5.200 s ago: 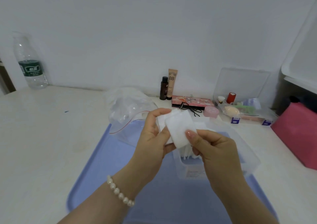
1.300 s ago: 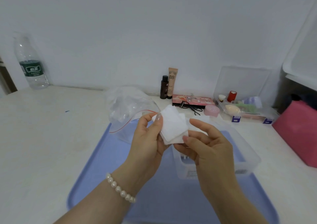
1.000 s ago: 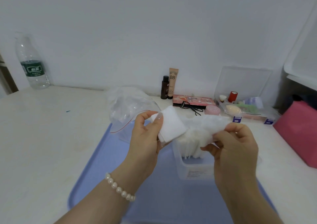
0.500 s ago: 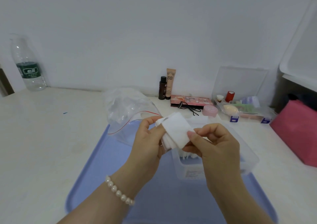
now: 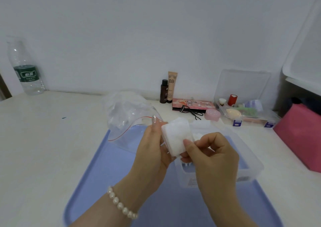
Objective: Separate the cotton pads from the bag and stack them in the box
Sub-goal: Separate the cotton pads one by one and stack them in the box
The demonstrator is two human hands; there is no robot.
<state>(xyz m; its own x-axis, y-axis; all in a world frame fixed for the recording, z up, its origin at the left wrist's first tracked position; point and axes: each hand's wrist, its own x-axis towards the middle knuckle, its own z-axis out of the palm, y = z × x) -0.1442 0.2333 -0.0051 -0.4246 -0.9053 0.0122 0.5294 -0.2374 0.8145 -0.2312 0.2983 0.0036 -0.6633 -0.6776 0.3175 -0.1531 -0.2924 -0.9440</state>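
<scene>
**Peeling the front pad off the little stack**

We hold a small stack of cotton pads [image 5: 176, 136] upright in our left hand [image 5: 153, 150], its fingers curled round the stack's left edge and back, one fingertip standing up above the top corner. We keep it raised just over the clear box [image 5: 250, 159], which sits directly beneath our right fingers, so that each freed pad probably has only a short drop. Our right hand [image 5: 211, 154] pinches the lower right corner of the front pad between thumb and forefinger; that corner seems the easiest place to lift one layer from the rest. Its other fingers are folded into the palm.

The pads are square, white and soft, with a faintly quilted face and rounded corners. Layered edges show on the side nearest our left fingers, so several remain in the stack. More white pads lie in the box behind our right fingers, though how many we cannot tell.

The clear bag [image 5: 128, 119], with its red zip line, lies slumped beyond our left fingers, its mouth resting on the blue tray [image 5: 107, 171] that carries the box.
</scene>
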